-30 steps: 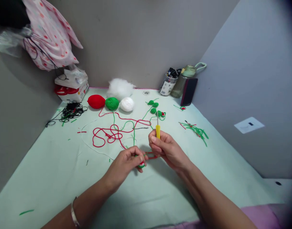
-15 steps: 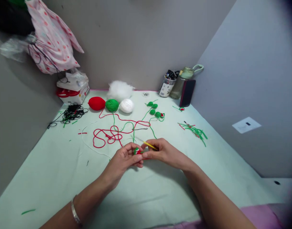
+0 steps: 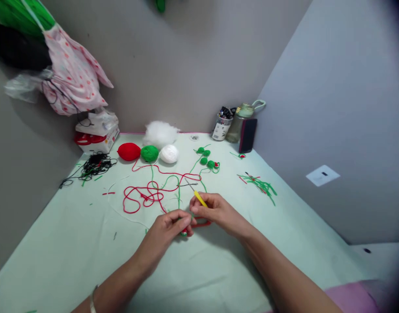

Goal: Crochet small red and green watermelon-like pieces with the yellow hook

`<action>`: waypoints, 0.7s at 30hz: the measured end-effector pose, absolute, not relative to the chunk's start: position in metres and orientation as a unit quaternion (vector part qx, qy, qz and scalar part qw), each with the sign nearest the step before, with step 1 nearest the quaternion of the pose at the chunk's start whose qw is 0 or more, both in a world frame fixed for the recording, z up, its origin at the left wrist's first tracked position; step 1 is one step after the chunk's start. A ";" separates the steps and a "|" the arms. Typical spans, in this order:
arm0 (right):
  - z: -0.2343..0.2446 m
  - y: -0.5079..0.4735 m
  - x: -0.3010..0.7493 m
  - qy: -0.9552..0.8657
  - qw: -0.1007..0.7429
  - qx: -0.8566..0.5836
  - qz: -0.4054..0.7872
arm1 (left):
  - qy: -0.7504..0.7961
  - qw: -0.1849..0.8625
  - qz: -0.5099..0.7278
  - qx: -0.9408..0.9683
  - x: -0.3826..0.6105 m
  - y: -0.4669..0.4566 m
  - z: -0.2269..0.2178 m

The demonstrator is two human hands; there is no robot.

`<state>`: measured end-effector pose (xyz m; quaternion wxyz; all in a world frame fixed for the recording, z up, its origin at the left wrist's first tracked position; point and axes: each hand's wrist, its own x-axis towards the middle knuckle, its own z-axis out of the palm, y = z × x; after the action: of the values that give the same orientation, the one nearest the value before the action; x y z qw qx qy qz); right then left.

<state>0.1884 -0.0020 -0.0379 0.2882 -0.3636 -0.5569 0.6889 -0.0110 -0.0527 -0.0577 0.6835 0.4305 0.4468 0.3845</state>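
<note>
My left hand pinches a small crocheted piece in red, green and white; the fingers cover most of it. My right hand is closed round a crochet hook with a yellow handle, its thin metal shaft pointing up and away to the left. Between the two hands runs a short bit of green yarn, near the right fingertips. A loop of red yarn lies under the right hand. Beyond the hands, tangled red yarn spreads over the table.
Red, green and white yarn balls sit before white stuffing. Small green crocheted balls and yarn scraps lie right. Black yarn is left. A pen cup, bottle and phone stand behind.
My right hand has drawn slightly away from the left, and the hook now points up and forward. The crocheted piece has turned lower in my left fingers. The whole view has shifted a little.
</note>
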 end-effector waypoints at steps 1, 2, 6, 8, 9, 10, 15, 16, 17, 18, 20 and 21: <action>-0.039 -0.003 0.187 -0.536 0.292 -0.347 0.712 | 0.447 0.679 0.378 0.443 -0.011 -0.053 -0.058; -0.040 -0.003 0.185 -0.518 0.296 -0.331 0.731 | 0.446 0.676 0.370 0.455 -0.012 -0.052 -0.058; -0.041 -0.004 0.181 -0.509 0.289 -0.298 0.754 | 0.434 0.673 0.339 0.493 -0.012 -0.050 -0.056; -0.041 -0.006 0.178 -0.509 0.292 -0.286 0.758 | 0.432 0.663 0.327 0.517 -0.011 -0.050 -0.056; -0.041 -0.007 0.177 -0.510 0.292 -0.282 0.758 | 0.435 0.651 0.321 0.532 -0.011 -0.050 -0.057; -0.041 -0.008 0.176 -0.513 0.292 -0.278 0.758 | 0.441 0.638 0.317 0.546 -0.010 -0.051 -0.058; -0.036 -0.016 0.174 -0.532 0.277 -0.290 0.746 | 0.443 0.597 0.330 0.582 -0.011 -0.052 -0.062; -0.035 -0.016 0.175 -0.529 0.270 -0.300 0.747 | 0.438 0.605 0.335 0.575 -0.011 -0.052 -0.063; -0.034 -0.014 0.176 -0.524 0.262 -0.310 0.749 | 0.435 0.616 0.338 0.563 -0.011 -0.052 -0.064; -0.034 -0.012 0.177 -0.518 0.258 -0.318 0.751 | 0.434 0.629 0.339 0.549 -0.011 -0.051 -0.065; -0.035 -0.006 0.181 -0.509 0.262 -0.332 0.750 | 0.440 0.646 0.338 0.524 -0.011 -0.049 -0.067; -0.037 -0.003 0.183 -0.507 0.271 -0.340 0.744 | 0.445 0.650 0.337 0.515 -0.011 -0.047 -0.068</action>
<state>0.1829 -0.0027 -0.0365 0.2705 -0.3404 -0.5073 0.7440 -0.0105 -0.0471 -0.0682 0.6503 0.5148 0.4454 0.3374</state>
